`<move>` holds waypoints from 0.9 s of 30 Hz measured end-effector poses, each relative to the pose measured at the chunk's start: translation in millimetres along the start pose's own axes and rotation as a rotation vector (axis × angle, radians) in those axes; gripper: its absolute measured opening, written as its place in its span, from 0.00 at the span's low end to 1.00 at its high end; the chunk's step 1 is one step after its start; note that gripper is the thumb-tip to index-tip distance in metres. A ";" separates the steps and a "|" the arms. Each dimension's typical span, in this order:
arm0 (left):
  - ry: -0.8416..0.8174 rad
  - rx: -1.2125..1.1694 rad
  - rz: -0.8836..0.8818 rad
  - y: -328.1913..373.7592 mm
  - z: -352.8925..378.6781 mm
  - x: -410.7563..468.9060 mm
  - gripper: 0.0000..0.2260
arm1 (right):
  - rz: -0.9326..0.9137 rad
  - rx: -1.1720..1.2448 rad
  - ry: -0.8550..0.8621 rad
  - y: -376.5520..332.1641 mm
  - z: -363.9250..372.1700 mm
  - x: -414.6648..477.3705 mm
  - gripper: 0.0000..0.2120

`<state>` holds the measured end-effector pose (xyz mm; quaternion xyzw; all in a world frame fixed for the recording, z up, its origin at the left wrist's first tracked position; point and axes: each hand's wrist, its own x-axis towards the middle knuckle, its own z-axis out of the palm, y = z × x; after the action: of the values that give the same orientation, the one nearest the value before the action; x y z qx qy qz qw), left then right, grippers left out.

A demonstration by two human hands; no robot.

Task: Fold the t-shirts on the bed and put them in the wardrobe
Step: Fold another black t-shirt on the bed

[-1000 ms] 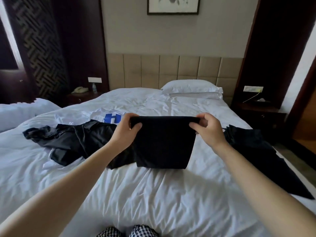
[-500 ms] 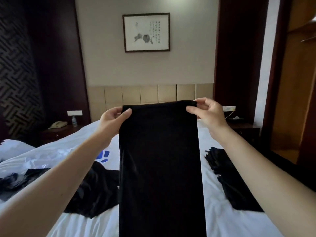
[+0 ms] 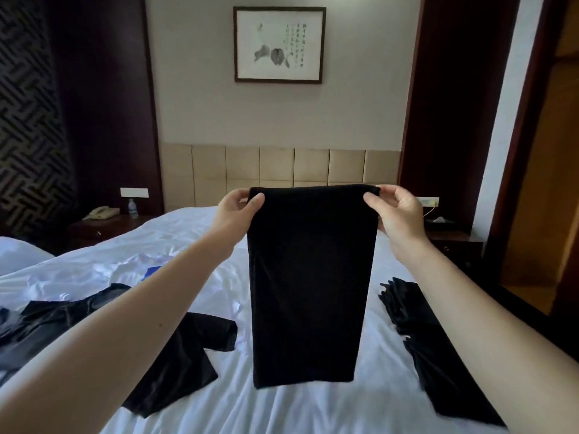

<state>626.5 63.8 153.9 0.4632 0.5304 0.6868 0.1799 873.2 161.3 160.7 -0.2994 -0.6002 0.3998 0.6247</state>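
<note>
A black t-shirt point(image 3: 308, 283), folded into a long narrow panel, hangs straight down in the air above the white bed point(image 3: 282, 408). My left hand point(image 3: 236, 211) pinches its top left corner and my right hand point(image 3: 396, 211) pinches its top right corner. Its lower edge hangs just above the sheet. Another black t-shirt point(image 3: 175, 361) lies crumpled on the bed to the left. A white t-shirt with blue print point(image 3: 134, 270) lies behind it, partly hidden by my left arm. More black garments point(image 3: 438, 355) lie along the bed's right side.
A padded headboard point(image 3: 282, 167) and a framed picture point(image 3: 279, 45) are ahead. A nightstand with a phone point(image 3: 101, 213) and a bottle stands at the left, another nightstand point(image 3: 451, 242) at the right. A wooden opening point(image 3: 545, 183) is at the far right.
Both hands lifted the folded black t-shirt off the bed and hold it up so it hangs at full length. The view tilted upward; the hanging shirt now sits a little further out.
</note>
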 end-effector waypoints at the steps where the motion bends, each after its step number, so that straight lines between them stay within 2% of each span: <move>1: 0.009 -0.001 0.010 0.8 0.8 2.5 0.08 | -0.003 0.004 0.005 -0.6 0.3 1.4 0.08; 7: 0.014 0.030 -0.025 -18.4 -2.6 -21.0 0.05 | 0.029 -0.016 -0.012 14.0 -4.3 -20.7 0.08; 12: 0.014 0.086 -0.146 -57.7 -11.1 -72.3 0.09 | 0.142 -0.071 -0.049 51.5 -16.0 -63.7 0.13; 15: -0.011 0.095 -0.227 -89.7 -18.1 -104.7 0.09 | 0.224 -0.091 -0.070 81.0 -23.0 -96.3 0.09; 18: -0.055 0.128 -0.347 -127.6 -24.6 -129.1 0.14 | 0.310 -0.122 -0.095 108.9 -28.9 -127.6 0.07; 27: -0.083 0.155 -0.538 -215.9 -19.9 -148.3 0.13 | 0.510 -0.239 -0.065 201.6 -27.3 -157.1 0.06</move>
<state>632.3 23.5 -105.6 0.3462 0.6773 0.5522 0.3413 878.2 130.3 -94.4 -0.4993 -0.5681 0.4798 0.4448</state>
